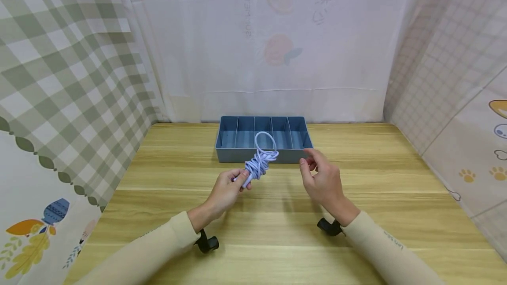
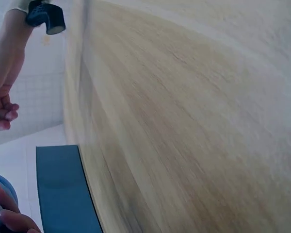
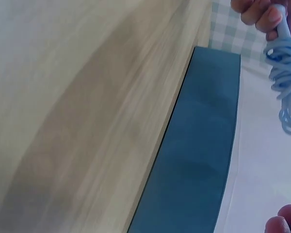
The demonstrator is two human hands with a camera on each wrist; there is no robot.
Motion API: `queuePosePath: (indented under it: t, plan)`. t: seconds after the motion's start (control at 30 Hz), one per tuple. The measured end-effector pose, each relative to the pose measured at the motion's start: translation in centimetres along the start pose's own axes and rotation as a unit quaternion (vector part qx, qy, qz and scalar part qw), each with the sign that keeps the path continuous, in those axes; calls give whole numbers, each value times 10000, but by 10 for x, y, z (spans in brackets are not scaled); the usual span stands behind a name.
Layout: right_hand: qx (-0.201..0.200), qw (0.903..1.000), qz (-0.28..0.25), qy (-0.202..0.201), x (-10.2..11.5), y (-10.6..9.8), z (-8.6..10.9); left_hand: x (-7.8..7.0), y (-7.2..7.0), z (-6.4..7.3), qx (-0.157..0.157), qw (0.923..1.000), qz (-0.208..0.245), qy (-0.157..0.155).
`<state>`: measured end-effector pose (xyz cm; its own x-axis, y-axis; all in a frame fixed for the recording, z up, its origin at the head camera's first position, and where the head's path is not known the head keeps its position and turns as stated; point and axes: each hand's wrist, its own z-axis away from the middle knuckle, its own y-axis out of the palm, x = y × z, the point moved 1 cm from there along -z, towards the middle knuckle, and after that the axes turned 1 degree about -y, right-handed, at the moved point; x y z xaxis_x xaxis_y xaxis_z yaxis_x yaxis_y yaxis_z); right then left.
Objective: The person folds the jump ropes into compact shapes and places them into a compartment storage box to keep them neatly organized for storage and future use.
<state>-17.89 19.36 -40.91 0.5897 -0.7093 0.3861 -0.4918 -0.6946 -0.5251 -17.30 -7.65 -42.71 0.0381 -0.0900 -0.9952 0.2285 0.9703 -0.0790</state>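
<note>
My left hand (image 1: 223, 190) pinches one handle of a pale lavender jump rope (image 1: 259, 165) between thumb and fingers. The cord is wound in many turns around the handles, and a loose loop (image 1: 266, 133) stands up at its far end. In the right wrist view, the wound rope (image 3: 285, 68) hangs from the left fingers (image 3: 269, 18) against the white curtain. My right hand (image 1: 324, 181) hovers to the right of the rope, fingers loosely bent and nothing in them. Behind the rope stands a blue-grey divided box (image 1: 237, 156), partly covered by the loop in the head view.
The box sits at the back of the wood-grain table (image 1: 356, 241), its several compartments side by side. A white curtain (image 1: 190, 47) hangs behind it. Checked cloths (image 1: 71, 47) close off the left and right sides. Each wrist wears a black camera mount (image 1: 207, 243).
</note>
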Motion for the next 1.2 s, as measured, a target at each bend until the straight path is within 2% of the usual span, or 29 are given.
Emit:
queuePosePath:
  t: [0.17,0.4,0.53,0.77,1.0,1.2]
  plan:
    - [-39,9999,50,114,-8,0,-4,0,-1,0,68,9999,127,-70]
    - [-30,9997,3,239,-19,-1,-9,0,-1,0,158,9996,217,19]
    - [-67,9997,-50,214,-26,-2,-12,0,-1,1,49,9997,254,-30]
    - [39,9996,-64,264,-39,-1,-19,-2,-3,0,-178,9991,258,-293]
    - [445,9979,189,431,-57,2,-23,-7,-5,0,-331,9972,231,-632]
    - [785,9952,469,342,-76,5,-25,-9,-6,-2,-489,9960,293,-691]
